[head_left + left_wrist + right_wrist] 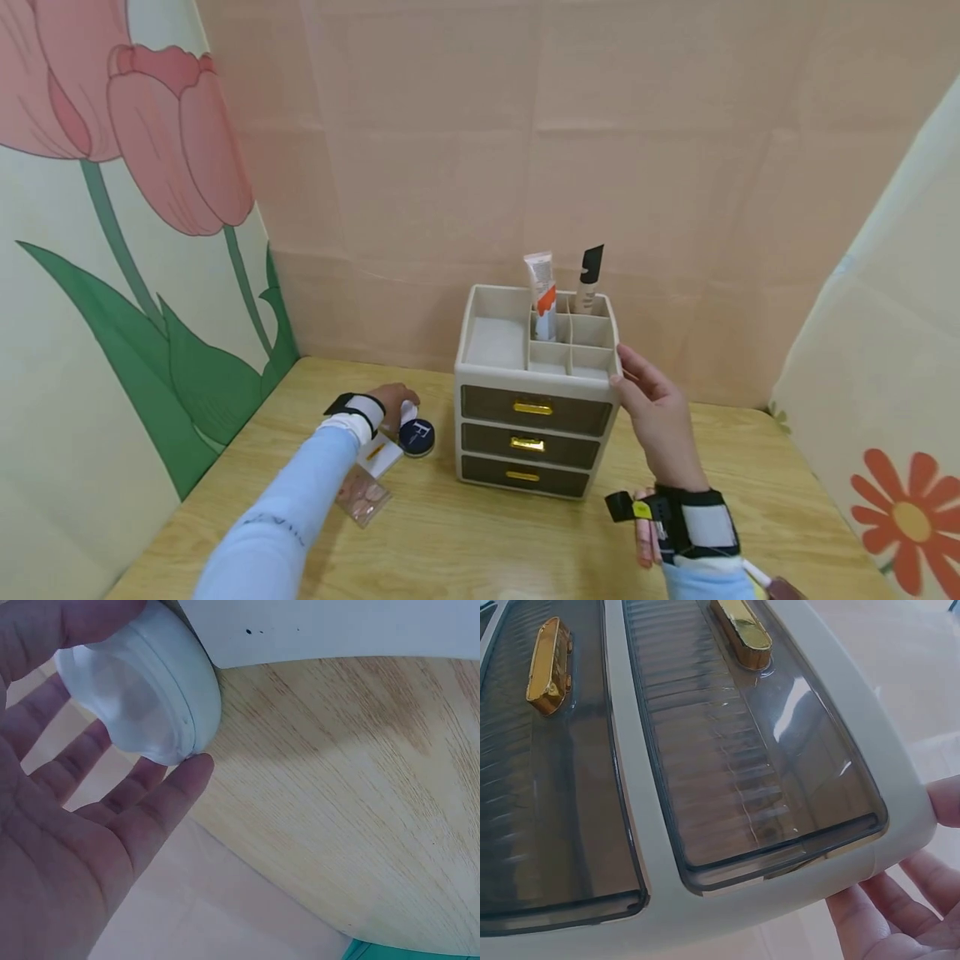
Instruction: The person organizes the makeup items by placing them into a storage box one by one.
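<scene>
My left hand (393, 403) is at the left of the table and holds a white, round case (169, 682) with a scalloped edge, between thumb and fingers. Close by lie a dark round compact (417, 437) with a letter on its lid, a flat white item (384, 457) and a clear-topped pinkish palette (364, 497). At the centre stands a cream drawer organizer (495, 379) with dark drawers and gold handles. My right hand (660, 417) grips its upper right edge, the thumb on the front and the fingers round the side.
In the organizer's top compartments stand a white and orange tube (543, 292) and a black-capped beige tube (590, 271). Partly behind the right wrist lie pink items (643, 537) and a brown-ended item (783, 588). Cloth backdrops (420, 167) border the table.
</scene>
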Demonstrator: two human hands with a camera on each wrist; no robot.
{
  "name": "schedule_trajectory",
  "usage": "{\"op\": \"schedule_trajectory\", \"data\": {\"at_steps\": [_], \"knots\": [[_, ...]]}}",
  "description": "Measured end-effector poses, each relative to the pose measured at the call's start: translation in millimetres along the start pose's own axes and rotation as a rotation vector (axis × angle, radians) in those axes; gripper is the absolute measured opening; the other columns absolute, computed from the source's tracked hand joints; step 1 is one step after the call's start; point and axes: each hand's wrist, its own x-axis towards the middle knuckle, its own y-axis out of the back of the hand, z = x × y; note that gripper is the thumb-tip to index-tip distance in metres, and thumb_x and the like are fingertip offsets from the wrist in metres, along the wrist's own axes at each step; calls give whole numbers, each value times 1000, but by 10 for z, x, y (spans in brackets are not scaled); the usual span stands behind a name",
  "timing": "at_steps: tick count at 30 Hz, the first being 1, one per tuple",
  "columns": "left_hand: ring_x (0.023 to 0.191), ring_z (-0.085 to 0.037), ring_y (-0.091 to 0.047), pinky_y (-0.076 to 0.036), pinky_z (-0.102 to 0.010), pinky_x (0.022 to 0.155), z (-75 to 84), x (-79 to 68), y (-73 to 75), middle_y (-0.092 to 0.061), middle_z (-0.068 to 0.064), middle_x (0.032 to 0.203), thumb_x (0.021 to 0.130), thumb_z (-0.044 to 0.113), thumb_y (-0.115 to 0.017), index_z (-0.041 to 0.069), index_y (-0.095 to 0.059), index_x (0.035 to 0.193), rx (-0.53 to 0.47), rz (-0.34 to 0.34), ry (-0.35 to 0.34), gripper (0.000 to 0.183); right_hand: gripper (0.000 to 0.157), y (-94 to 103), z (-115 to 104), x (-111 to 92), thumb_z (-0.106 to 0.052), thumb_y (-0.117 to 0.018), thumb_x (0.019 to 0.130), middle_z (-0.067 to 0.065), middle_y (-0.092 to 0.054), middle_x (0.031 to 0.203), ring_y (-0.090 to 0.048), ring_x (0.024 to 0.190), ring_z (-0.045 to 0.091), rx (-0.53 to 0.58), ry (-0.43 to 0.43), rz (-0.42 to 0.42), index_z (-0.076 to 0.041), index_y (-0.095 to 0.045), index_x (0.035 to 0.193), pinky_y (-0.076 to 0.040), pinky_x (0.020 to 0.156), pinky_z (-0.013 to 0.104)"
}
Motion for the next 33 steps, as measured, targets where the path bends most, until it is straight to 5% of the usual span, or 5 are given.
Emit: {"op": "schedule_trajectory", "data": {"at_steps": [15, 22, 33], "knots": [[99, -27, -59, -50, -42, 87, -95, -74, 53, -62, -8, 111, 59, 0, -86, 10, -66, 122, 52, 41, -111, 67, 51, -13, 34, -3, -26, -54, 100, 10, -42, 149, -46, 128, 28, 8, 16, -3, -13, -42, 148, -46, 92, 21], [103, -29, -57, -49, -42, 87, -14, -194, 420, -60, -11, 116, 61, -3, -84, 11, -63, 126, 55, 23, -107, 69, 51, -17, 34, 23, -25, -54, 100, 12, -42, 148, -47, 127, 27, 15, 14, 3, -12, -41, 148, -46, 91, 19], [102, -34, -57, -51, -46, 86, 208, -570, 1198, -58, -13, 113, 62, -7, -81, 6, -62, 125, 112, 53, -255, 67, 50, -66, 19, 45, -24, -52, 101, 11, -43, 148, -46, 128, 29, 15, 7, 6, -13, -41, 148, -46, 93, 22]]}}
